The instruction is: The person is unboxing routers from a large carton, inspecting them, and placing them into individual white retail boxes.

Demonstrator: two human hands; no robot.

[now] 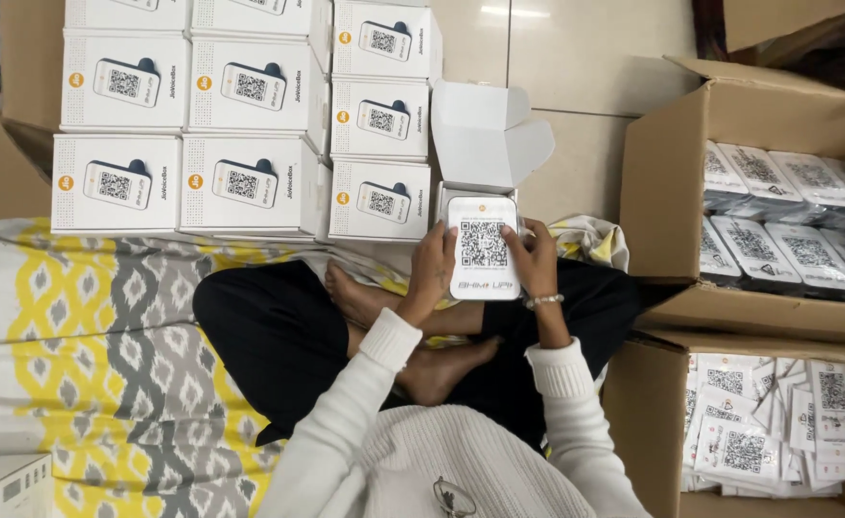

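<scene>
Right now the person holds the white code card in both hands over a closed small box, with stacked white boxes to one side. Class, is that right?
Not quite. In the head view the small box under the card is open, its lid flap standing up. The rest holds: the left hand and right hand both grip the card, and stacked white boxes sit beside it.

We count nine closed white boxes [250, 91] stacked ahead, one open white box [485, 134], three brown cartons [672, 173], and one white device [484, 247] between two hands [432, 264].
</scene>
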